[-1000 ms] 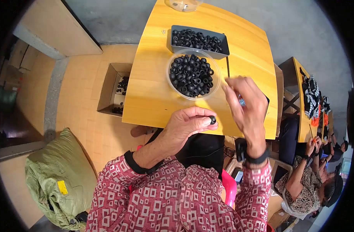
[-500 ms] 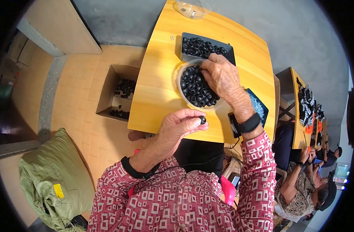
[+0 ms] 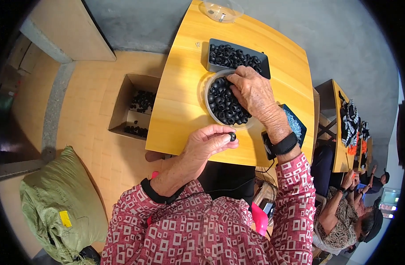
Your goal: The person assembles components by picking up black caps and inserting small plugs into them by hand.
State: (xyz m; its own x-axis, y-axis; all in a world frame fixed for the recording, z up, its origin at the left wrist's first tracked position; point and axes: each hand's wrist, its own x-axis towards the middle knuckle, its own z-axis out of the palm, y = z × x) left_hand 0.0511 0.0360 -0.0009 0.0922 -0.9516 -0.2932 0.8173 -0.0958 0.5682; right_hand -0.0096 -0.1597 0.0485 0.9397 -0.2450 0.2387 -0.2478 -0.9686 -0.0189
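Between the thumb and fingers of my left hand (image 3: pixel 207 143) is a small round black piece (image 3: pixel 232 136) with a hole in its end, held near the table's front edge. My right hand (image 3: pixel 254 92) reaches over a clear round tub (image 3: pixel 207 98) full of similar black pieces (image 3: pixel 224 104). Its fingers are bent down among them at the right rim, and the fingertips are partly hidden. Just behind the tub lies a dark grey rectangular tray (image 3: pixel 214 67) with more black pieces (image 3: pixel 234 56).
A blue tray (image 3: pixel 294 121) of small clear bits and a dark device (image 3: pixel 268 145) lie right of the tub. A clear lid-like dish (image 3: pixel 222 11) is at the far edge. Left of the table are a cardboard box (image 3: pixel 118 110) and green sack (image 3: pixel 63 203). Another person (image 3: pixel 339 216) sits at right.
My right hand has shifted slightly, its fingers still at the tub's pieces. My left hand keeps the black piece in the same place.
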